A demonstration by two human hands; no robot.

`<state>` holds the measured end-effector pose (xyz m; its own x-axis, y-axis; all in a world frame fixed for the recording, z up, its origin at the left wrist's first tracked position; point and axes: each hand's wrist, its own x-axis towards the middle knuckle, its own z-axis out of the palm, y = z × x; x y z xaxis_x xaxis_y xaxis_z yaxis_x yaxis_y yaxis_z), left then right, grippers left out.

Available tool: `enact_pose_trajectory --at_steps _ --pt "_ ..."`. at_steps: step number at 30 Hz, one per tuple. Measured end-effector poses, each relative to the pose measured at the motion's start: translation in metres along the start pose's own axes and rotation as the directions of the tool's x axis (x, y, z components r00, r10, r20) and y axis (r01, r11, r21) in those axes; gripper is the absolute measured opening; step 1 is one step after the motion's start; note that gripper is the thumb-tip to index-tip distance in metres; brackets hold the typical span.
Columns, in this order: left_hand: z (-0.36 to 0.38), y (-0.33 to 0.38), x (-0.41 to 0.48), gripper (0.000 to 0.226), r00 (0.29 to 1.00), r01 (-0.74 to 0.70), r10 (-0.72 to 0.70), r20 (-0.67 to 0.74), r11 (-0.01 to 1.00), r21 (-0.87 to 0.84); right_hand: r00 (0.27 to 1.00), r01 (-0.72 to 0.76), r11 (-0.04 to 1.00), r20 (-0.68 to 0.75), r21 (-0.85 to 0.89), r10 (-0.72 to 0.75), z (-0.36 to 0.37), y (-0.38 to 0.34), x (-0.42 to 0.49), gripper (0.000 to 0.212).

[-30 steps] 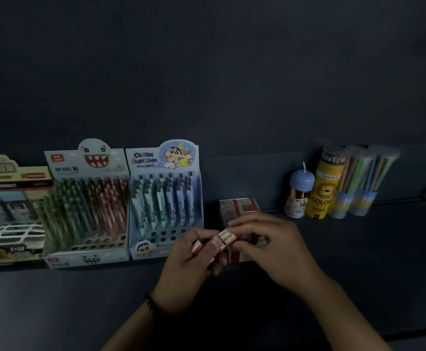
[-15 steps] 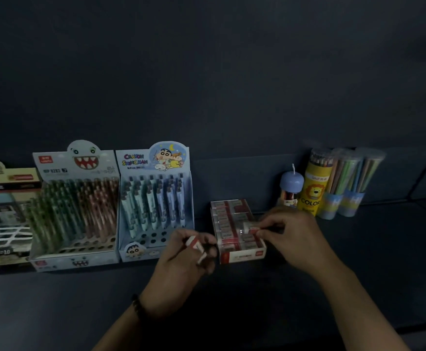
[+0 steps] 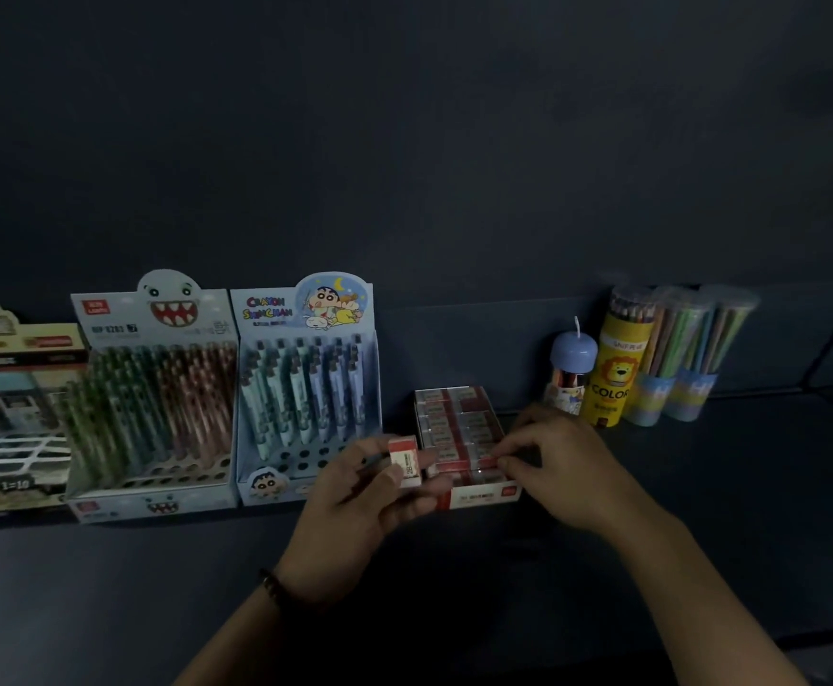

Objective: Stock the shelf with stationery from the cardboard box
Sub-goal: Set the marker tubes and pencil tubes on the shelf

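Judging the shelf (image 3: 701, 487) largely stocked, we log the eraser tray (image 3: 484, 497) nearly full; left hand (image 3: 355, 507) grip pinches an unseated loose eraser (image 3: 406, 460), right hand (image 3: 563, 462) grip pinches a front-row eraser (image 3: 474, 465).

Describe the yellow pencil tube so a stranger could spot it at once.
Look along the dark shelf to the tubes standing at its back right. The yellow tube stands between a short blue-capped jar and clear tubes of pastel pencils. It alone shows a cartoon lion.
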<state>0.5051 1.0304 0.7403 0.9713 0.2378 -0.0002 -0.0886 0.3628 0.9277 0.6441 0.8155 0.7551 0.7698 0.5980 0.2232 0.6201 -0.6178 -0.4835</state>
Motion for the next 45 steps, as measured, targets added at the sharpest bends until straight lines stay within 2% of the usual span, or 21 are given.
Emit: enact_pose_trajectory --at_steps 2,6,9,12,17,19,20,22,24,28,36,38,43,45 --pt "0.000 0.000 0.000 0.024 1.000 -0.006 0.006 -0.001 0.998 0.060 0.999 0.019 1.000 -0.034 0.011 -0.019 -0.002 -0.005 -0.003 0.015" --pt "-0.002 -0.001 0.001 0.025 0.999 -0.030 0.031 -0.005 0.978 0.208 0.969 0.160 0.954 -0.227 0.255 -0.101 -0.002 -0.024 -0.015 0.027" --pt "-0.002 -0.003 0.000 0.024 0.999 -0.038 0.041 -0.008 0.967 0.250 0.974 0.198 0.902 -0.183 0.383 -0.136 0.001 -0.038 -0.020 0.033" --pt "-0.003 -0.004 -0.002 0.029 0.996 -0.073 0.083 -0.019 0.949 0.306 0.976 0.215 0.900 -0.123 0.378 -0.182 0.004 -0.045 -0.019 0.039" --pt "-0.002 -0.004 -0.002 0.030 0.986 -0.137 0.160 -0.056 0.947 0.289 0.966 0.259 0.862 -0.129 0.435 -0.224 0.007 -0.051 -0.018 0.026" --pt "-0.001 -0.003 -0.003 0.027 0.979 -0.168 0.194 -0.056 0.936 0.310 0.960 0.258 0.871 -0.210 0.418 -0.184 0.007 -0.046 -0.017 0.023" --pt "-0.003 -0.004 -0.003 0.020 0.970 -0.196 0.237 -0.060 0.900 0.389 0.958 0.240 0.884 -0.246 0.401 -0.148 0.006 -0.041 -0.017 0.022" --pt "-0.007 -0.008 -0.002 0.015 0.937 -0.243 0.347 -0.042 0.733 0.635 0.957 0.184 0.913 -0.278 0.365 -0.082 0.005 -0.029 -0.016 0.021" --pt "-0.009 -0.012 -0.001 0.023 0.907 -0.263 0.421 -0.009 0.585 0.767 0.963 0.136 0.929 -0.266 0.344 -0.042 0.005 -0.020 -0.015 0.020" --pt "-0.007 -0.015 0.001 0.024 0.883 -0.338 0.455 0.111 0.455 0.824 0.989 0.114 0.957 -0.126 0.267 -0.082 0.013 -0.022 -0.011 0.016" --pt "-0.008 -0.019 0.006 0.023 0.886 -0.381 0.414 0.209 0.394 0.836 0.984 0.169 0.976 -0.077 0.139 -0.160 0.025 -0.024 -0.011 0.014" --pt "-0.007 -0.020 0.007 0.020 0.886 -0.386 0.405 0.226 0.372 0.845 0.983 0.178 0.979 -0.059 0.096 -0.173 0.027 -0.027 -0.016 0.019" --pt "-0.004 -0.021 0.007 0.023 0.886 -0.398 0.397 0.239 0.387 0.832 0.988 0.157 0.987 -0.014 0.034 -0.156 0.022 -0.037 -0.029 0.032" --pt "-0.003 -0.022 0.006 0.024 0.871 -0.419 0.420 0.254 0.367 0.831 0.985 0.152 0.988 -0.078 -0.032 -0.154 0.019 -0.037 -0.041 0.039"
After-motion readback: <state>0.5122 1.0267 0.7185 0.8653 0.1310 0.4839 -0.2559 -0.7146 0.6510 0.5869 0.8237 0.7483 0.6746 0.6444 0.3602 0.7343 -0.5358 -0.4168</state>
